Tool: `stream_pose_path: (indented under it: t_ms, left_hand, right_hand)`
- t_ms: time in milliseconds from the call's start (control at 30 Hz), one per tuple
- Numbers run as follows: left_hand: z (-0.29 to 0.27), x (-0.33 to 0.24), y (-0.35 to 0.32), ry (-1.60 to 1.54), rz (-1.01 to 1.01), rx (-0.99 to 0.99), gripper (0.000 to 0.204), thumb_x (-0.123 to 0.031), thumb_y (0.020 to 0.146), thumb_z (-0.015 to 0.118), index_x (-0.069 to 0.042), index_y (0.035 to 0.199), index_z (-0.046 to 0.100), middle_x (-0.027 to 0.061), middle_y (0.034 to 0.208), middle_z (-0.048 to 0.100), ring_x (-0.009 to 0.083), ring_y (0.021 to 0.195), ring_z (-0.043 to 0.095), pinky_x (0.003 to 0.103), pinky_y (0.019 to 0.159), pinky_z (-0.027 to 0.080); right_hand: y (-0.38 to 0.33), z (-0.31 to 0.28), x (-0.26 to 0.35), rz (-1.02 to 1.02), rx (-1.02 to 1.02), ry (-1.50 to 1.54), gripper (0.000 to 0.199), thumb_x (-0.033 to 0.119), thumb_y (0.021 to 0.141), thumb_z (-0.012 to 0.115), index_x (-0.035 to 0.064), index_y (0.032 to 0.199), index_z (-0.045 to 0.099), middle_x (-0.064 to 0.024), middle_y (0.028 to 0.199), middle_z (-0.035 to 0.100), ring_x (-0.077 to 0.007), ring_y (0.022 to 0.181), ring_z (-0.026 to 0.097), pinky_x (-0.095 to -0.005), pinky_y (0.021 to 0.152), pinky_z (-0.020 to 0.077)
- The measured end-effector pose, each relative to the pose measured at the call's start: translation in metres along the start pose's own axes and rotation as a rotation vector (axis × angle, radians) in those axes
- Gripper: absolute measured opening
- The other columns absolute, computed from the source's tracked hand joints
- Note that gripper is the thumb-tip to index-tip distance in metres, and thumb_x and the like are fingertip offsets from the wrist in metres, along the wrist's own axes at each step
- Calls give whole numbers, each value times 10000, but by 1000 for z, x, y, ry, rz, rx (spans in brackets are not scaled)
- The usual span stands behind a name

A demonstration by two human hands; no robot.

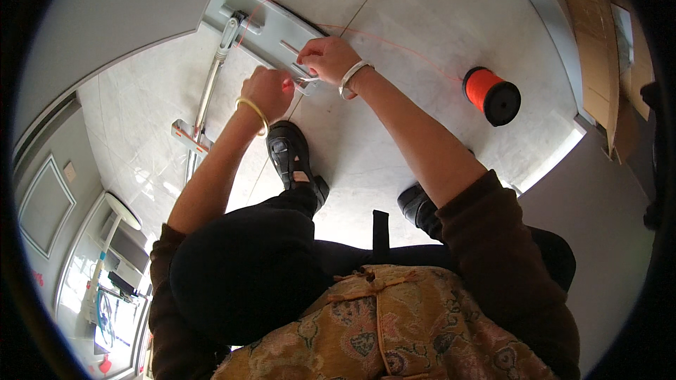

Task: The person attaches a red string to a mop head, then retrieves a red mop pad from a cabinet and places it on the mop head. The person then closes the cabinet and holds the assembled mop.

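My left hand [270,91], with a yellow bangle, is closed at the near end of a long grey plate [271,10] that looks like a flat mop head. My right hand [329,60], with a silvery bangle, is closed just beside it, fingers pinched. Between the two hands show thin pale strips [304,72]; which fingers grip them is hidden. A metal pole [208,84] joins the plate through a hinge [231,26]. Orange cord [394,43] runs across the floor from a spool [484,93] on the right and also lies over the plate.
My feet in black shoes [287,155] stand on the pale tiled floor [359,148]. A grey bracket [190,135] with orange marks sits on the pole. Cardboard [593,56] leans at the far right. A grey panel [127,14] borders the left, with a white round-topped stand [121,210] below.
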State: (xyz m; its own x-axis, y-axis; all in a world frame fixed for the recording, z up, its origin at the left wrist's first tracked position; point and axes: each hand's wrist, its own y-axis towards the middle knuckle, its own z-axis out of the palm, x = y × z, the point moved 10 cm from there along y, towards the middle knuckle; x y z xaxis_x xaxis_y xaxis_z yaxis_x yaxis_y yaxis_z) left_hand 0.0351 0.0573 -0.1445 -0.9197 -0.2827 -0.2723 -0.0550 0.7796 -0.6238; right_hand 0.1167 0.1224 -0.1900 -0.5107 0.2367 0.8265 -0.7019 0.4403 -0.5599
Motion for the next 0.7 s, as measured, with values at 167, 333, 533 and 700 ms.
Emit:
stream_pose_path:
  t_ms: [167,333,533,700]
  left_hand:
    - [-11,-18,33,233,59,109,182,-191,802,549,-127,868,706,104,915,670,352,962,573,452,826,493]
    - [-13,-33,40,362,90,180,157,-159,801,576,-126,891,700,107,1007,628,314,1054,522,444,850,470]
    - [-25,-32,38,313,134,43,138,-211,786,629,-117,852,705,120,1076,556,298,1042,512,397,853,458]
    - [-32,-8,15,134,-55,-165,135,-205,828,577,-126,853,683,127,993,593,302,969,559,403,791,482]
  right_hand:
    - [3,14,6,-164,-47,-93,146,148,812,596,50,889,673,-110,757,669,-227,666,640,-332,660,506]
    - [5,18,0,-104,-63,-237,111,119,803,587,52,838,668,-138,761,666,-263,671,644,-356,641,505]
    - [-4,23,6,-98,-146,-349,113,137,812,582,48,792,649,-149,737,651,-287,665,637,-395,615,488]
    - [-1,20,-7,-35,-134,-152,220,275,820,593,80,861,686,-135,797,667,-307,774,634,-411,705,493]
